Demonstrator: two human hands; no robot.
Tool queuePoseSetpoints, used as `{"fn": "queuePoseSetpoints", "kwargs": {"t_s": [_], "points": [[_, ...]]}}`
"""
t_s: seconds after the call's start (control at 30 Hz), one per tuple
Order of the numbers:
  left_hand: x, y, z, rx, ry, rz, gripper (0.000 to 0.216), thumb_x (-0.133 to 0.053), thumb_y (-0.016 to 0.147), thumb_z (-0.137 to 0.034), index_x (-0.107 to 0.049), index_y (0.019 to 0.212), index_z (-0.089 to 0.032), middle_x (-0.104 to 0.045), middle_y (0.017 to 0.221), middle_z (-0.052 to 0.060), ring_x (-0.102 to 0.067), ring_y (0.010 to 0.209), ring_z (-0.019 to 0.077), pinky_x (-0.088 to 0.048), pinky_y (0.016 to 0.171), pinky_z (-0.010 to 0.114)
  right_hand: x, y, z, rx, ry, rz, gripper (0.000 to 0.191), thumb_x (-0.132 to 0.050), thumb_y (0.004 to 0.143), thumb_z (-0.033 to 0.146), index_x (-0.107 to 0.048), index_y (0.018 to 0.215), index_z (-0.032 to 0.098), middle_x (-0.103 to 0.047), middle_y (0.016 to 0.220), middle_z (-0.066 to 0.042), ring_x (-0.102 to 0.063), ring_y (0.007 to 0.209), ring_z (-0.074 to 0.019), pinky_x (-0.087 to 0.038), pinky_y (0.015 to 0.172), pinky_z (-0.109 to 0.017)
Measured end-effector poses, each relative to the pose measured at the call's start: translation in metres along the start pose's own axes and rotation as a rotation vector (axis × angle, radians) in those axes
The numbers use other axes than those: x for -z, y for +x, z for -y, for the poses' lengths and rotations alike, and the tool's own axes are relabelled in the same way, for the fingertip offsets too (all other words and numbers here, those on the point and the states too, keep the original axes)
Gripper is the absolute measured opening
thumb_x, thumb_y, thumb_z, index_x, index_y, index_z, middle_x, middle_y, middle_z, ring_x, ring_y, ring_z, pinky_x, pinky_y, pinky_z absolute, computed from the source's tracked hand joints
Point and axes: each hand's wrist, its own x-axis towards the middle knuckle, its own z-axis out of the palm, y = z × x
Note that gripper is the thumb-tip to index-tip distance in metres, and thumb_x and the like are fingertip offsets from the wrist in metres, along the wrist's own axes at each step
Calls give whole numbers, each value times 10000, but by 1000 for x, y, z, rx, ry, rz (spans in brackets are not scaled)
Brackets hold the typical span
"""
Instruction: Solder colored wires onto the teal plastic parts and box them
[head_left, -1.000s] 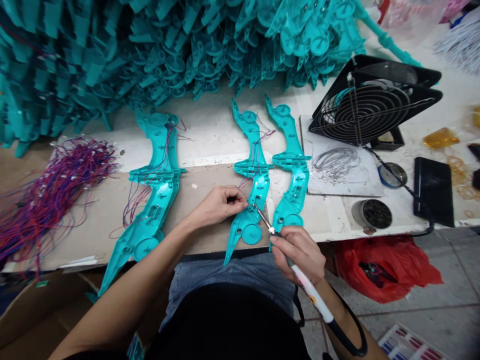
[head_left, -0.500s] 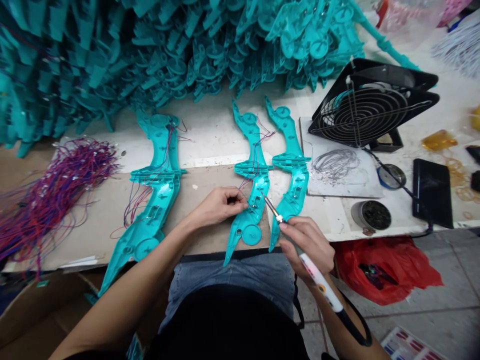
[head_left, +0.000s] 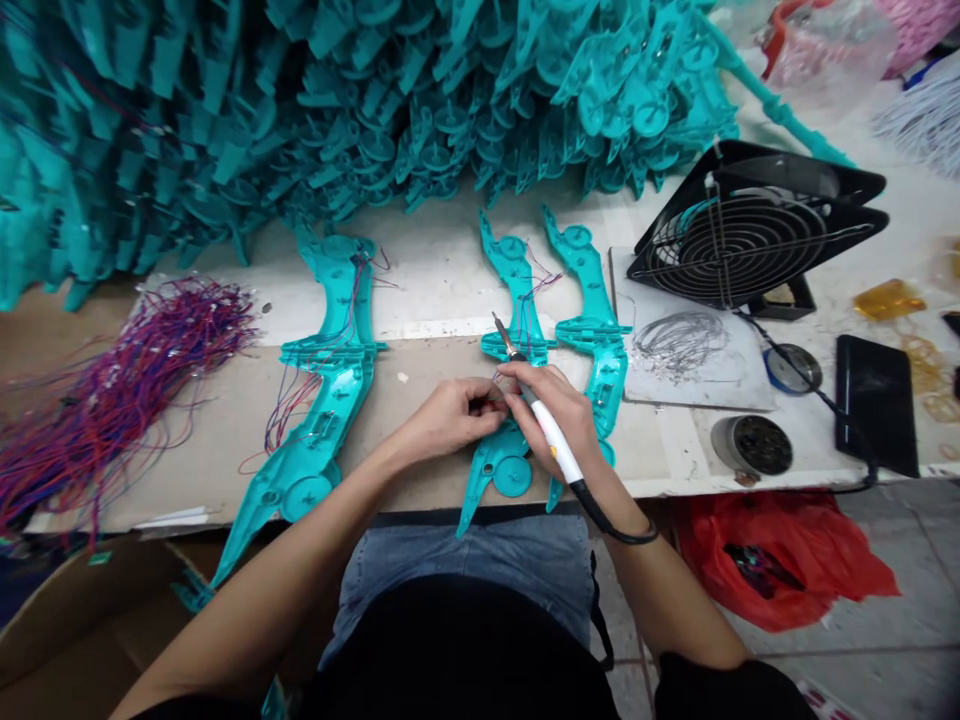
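Note:
My right hand (head_left: 559, 415) is closed around a soldering iron (head_left: 553, 432), its metal tip pointing up and to the left. The iron's tip is over the middle of a teal plastic shell (head_left: 514, 475) with a round disc near its lower end. My left hand (head_left: 454, 420) pinches a thin wire above the same shell, its fingertips close to those of my right hand. Thin red and blue wires (head_left: 534, 290) run along the shell's upper half. My hands hide the shell's lower middle part. To the right lies a similar teal shell (head_left: 589, 290), partly covered by my right hand.
Another wired teal shell (head_left: 341, 310) lies left, beside a bundle of red and blue wires (head_left: 150, 385). Many teal parts (head_left: 375, 110) are heaped behind. At right are a black fan (head_left: 727, 240), solder wire (head_left: 679, 345), a round tin (head_left: 754, 445) and a red bag (head_left: 795, 570).
My right hand has moved up and left with the soldering iron, and its fingers now meet near my left fingertips. My left hand stays at the same shell. The view has shifted slightly.

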Motion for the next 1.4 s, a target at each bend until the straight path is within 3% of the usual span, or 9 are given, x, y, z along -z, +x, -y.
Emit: {"fn": "queuePoseSetpoints", "kwargs": {"t_s": [0.1,0.2,0.37,0.57,0.73,1.4], "points": [[-1,1,1,9,-108,-81,165,-630,746,-282,-610,822,-137,-560,709,-10,-445,615,88,-362,565,217,0,-4,-6,-14,-33,-23,286,-541,904,162,-587,1178,230,-686,985,-51,-630,913,-190,-533,830,-360],[-6,4,1,34,-158,-141,181,-638,757,-319,-613,759,-140,-591,717,5,-485,643,101,-393,596,226,5,-9,-9,-19,-45,-56,270,-551,910,204,-601,1173,236,-684,929,-45,-628,882,-191,-530,821,-358],[-17,11,-1,60,-60,-229,175,-652,731,-314,-623,716,-143,-602,672,-1,-503,612,107,-402,570,226,25,-31,-2,-36,-52,-254,325,-535,926,319,-621,1214,197,-672,934,-90,-620,893,-221,-518,817,-393],[-23,14,3,-19,130,-235,91,-620,745,-226,-634,710,-144,-618,664,2,-503,601,106,-396,570,224,37,-66,8,-33,3,-356,230,-594,822,93,-702,995,197,-676,781,-51,-619,740,-195,-533,673,-366],[-22,15,0,-11,156,-228,66,-609,729,-198,-628,694,-145,-618,655,4,-513,606,110,-398,563,221,32,-73,6,-13,60,-348,268,-585,786,21,-690,977,177,-655,742,-49,-600,723,-189,-523,644,-362],[-23,18,-5,35,65,-209,82,-605,687,-217,-615,661,-140,-619,642,0,-530,601,105,-411,562,207,28,-78,2,64,-19,-281,283,-582,780,10,-656,992,183,-617,709,-34,-585,736,-180,-519,648,-349]]}}
